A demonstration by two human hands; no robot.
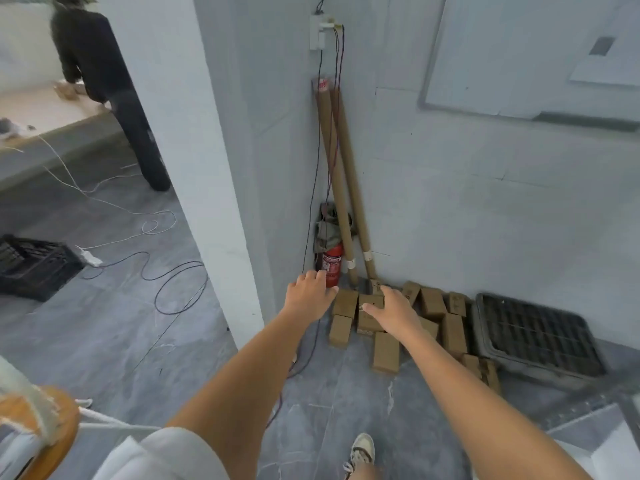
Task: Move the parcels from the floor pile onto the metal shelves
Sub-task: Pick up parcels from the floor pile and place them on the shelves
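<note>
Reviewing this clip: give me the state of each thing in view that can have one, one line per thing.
Left hand: open, reaching toward the pile, holding nothing.
Right hand: open, fingers spread over a parcel in the pile; contact unclear.
Parcels: heaped loosely on the floor against the wall.
Cardboard tubes: upright, leaning in the corner.
Fire extinguisher: standing in the corner, cloth draped on top.
Black crate: on the floor, apart from the pile.

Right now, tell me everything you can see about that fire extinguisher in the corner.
The fire extinguisher is a red cylinder with a white label, standing upright on the floor in the wall corner. A crumpled greyish cloth covers its top. Cardboard tubes lean just beside it, and the left hand overlaps its lower edge in view; contact is unclear.
</note>
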